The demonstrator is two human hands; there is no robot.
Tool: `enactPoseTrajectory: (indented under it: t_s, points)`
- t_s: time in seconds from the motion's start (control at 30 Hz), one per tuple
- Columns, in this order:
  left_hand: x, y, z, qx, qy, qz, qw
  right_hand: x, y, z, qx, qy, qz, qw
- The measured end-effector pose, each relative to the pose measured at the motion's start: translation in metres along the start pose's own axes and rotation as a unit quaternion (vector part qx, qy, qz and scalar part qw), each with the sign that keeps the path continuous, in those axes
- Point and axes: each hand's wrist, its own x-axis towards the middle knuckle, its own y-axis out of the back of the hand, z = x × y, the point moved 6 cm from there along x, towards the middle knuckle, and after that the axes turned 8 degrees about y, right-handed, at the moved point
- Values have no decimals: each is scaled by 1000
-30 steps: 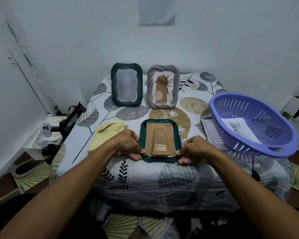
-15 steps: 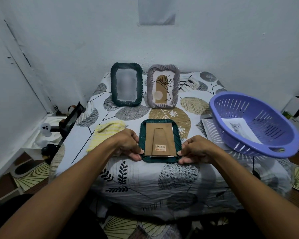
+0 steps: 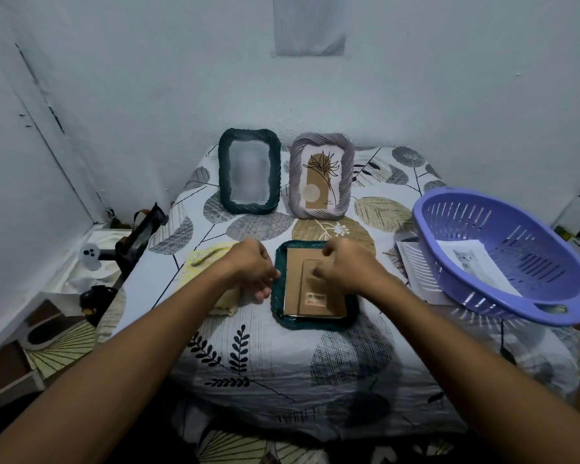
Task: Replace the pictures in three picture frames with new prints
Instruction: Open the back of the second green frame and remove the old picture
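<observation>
From the head view, the dark green frame [image 3: 315,284] lies face down on the table [image 3: 282,360], its brown cardboard backing [image 3: 310,283] and folded stand turned up, a barcode sticker near the lower edge. The left hand [image 3: 253,271] sits at the frame's left rim, its fingers [image 3: 265,291] loosely curled and touching or just beside the rim; whether they truly grip it cannot be told. The right hand [image 3: 344,267] hovers over the upper part of the backing with fingers curled as if to pinch something, yet the blur hides whether it holds a tab or nothing.

The frame looks light and stiff, with a ribbed rim that should give good purchase. Its glass, if any, would be fragile, so it is best steadied by the rim and kept flat. The backing is thin board, likely to bend; lifting it at an edge or at the stand seems wisest.

Further back a second green frame [image 3: 249,171] and a grey frame [image 3: 321,175] stand upright side by side. On the right a purple basket [image 3: 503,256] holds a cat print [image 3: 474,266], thin paper that creases easily.
</observation>
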Motion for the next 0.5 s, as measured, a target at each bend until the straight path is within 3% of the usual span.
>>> enactPoseTrajectory:
  t_s: [0.2, 0.5]
  points:
    - [17, -2, 1, -10, -15, 42, 999, 21, -24, -12, -115, -16, -29, 993]
    - [25, -2, -8, -31, -9, 48, 998, 28, -30, 4, -29, -49, -33, 998]
